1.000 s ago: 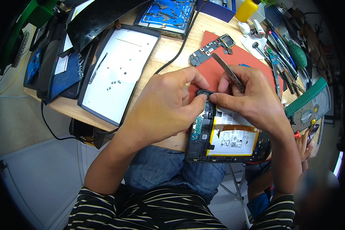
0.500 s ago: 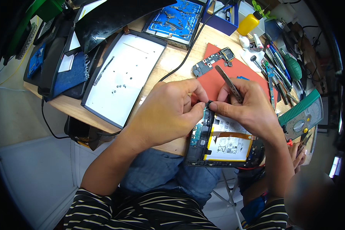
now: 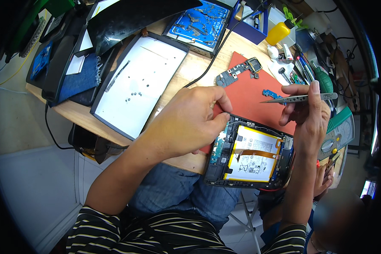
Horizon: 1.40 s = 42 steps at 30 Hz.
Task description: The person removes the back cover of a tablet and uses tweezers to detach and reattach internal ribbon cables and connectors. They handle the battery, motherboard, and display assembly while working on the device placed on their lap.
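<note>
An opened tablet (image 3: 220, 172) lies at the table's near edge, showing a white battery (image 3: 252, 169), an orange ribbon cable (image 3: 260, 154) and a green circuit board (image 3: 217, 148). My left hand (image 3: 190, 118) is closed at the tablet's upper left corner, thumb and forefinger together. What sits between those fingertips is hidden. A thin grey cable (image 3: 262, 126) runs along the tablet's far edge. Right of the tablet, my right hand (image 3: 307, 118) is raised and grips metal tweezers (image 3: 305, 98), their points facing left over a red mat (image 3: 249, 99).
On the mat lie a dark board part (image 3: 237, 73) and a small blue board (image 3: 271, 94). Left is a white tray (image 3: 131, 114) with several screws. A green multimeter (image 3: 336, 131), tools and a yellow bottle (image 3: 279, 31) stand right. Another person's hand (image 3: 323, 182) is nearby.
My right hand has left the tablet's corner and moved right, turning the tweezers from upright to level. My left hand stays at the corner.
</note>
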{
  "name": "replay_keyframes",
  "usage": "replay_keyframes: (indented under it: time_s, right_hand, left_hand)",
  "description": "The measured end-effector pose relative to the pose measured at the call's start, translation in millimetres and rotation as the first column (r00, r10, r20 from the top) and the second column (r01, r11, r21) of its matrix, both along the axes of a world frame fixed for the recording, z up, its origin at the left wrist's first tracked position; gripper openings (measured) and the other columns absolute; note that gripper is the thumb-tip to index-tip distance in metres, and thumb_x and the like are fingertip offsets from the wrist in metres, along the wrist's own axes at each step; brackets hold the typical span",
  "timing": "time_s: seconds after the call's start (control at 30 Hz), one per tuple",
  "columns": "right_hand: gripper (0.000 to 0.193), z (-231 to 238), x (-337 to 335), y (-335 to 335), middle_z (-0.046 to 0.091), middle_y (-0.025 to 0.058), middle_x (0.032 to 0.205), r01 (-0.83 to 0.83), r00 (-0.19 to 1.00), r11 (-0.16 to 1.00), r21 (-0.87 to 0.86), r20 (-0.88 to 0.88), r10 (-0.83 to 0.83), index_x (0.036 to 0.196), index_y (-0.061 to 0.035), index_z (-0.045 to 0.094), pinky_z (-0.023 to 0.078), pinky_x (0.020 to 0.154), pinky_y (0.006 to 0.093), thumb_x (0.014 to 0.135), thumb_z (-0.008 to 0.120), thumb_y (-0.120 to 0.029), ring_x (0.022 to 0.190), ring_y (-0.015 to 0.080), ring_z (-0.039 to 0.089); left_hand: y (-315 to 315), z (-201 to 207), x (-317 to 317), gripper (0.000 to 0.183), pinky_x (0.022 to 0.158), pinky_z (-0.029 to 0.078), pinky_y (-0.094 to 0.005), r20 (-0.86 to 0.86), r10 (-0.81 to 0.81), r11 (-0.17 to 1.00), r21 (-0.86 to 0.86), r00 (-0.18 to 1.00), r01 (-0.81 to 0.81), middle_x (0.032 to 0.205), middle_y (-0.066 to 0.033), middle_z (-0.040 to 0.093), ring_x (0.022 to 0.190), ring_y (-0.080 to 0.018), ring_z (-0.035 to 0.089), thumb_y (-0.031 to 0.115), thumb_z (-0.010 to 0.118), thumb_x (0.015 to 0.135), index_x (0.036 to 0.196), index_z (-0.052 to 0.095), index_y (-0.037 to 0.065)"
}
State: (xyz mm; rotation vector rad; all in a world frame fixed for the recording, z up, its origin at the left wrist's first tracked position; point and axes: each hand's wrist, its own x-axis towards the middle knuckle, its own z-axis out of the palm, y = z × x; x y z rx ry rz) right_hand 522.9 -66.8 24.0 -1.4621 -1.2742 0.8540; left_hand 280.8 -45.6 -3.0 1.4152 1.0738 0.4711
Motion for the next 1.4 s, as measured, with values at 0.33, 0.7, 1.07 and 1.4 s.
replay_keyframes:
  time_s: [0.33,0.7,1.07,1.4]
  right_hand:
    - [0.019,-15.1,-9.3,-14.9,0.076,0.0098,0.098,-0.197,0.978,0.976,-0.093,0.043,0.202,0.109,0.0045,0.072,0.058,0.078,0.0250,0.093,0.077,-0.005,0.087,0.0130,0.072]
    - [0.017,-18.1,-23.1,-25.4,0.074,0.0201,0.109,-0.472,0.881,0.875,-0.107,-0.102,0.463,0.106,0.0073,0.068,0.060,0.093,0.0367,0.090,0.071,0.009,0.101,0.0240,0.073]
    - [0.019,-26.5,-22.6,-24.8,0.075,0.0105,0.104,-0.465,0.885,0.879,-0.107,-0.088,0.457,0.109,0.0045,0.071,0.058,0.084,0.0256,0.091,0.074,0.005,0.095,0.0127,0.071]
    - [0.018,-30.0,-23.1,-24.5,0.076,0.0070,0.099,-0.443,0.896,0.892,-0.093,-0.066,0.439,0.109,0.0043,0.072,0.057,0.079,0.0232,0.092,0.074,0.001,0.089,0.0100,0.070]
  left_hand:
    - [-0.3,0.0,-0.7,0.013,0.037,0.036,-0.0221,0.081,0.023,0.998,-0.067,0.996,-0.018,0.055,0.0020,0.057,0.040,-0.0046,0.051,0.008,0.065,0.097,0.107,0.064,0.000]
    - [0.8,-3.0,-0.7,0.014,0.038,0.039,-0.0222,0.081,0.006,0.999,-0.046,0.997,-0.003,0.057,-0.0007,0.061,0.041,-0.0053,0.052,0.006,0.063,0.096,0.108,0.064,0.000]
    - [0.6,-2.3,-0.4,0.014,0.037,0.038,-0.0217,0.061,0.016,0.998,-0.066,0.998,-0.011,0.056,-0.0003,0.061,0.041,-0.0050,0.053,0.006,0.063,0.095,0.109,0.064,0.003]
    - [0.3,2.0,0.9,0.019,0.035,0.036,-0.0199,0.059,0.008,0.998,-0.065,0.998,-0.004,0.054,0.0013,0.058,0.039,-0.0029,0.050,0.004,0.063,0.092,0.110,0.063,0.002]
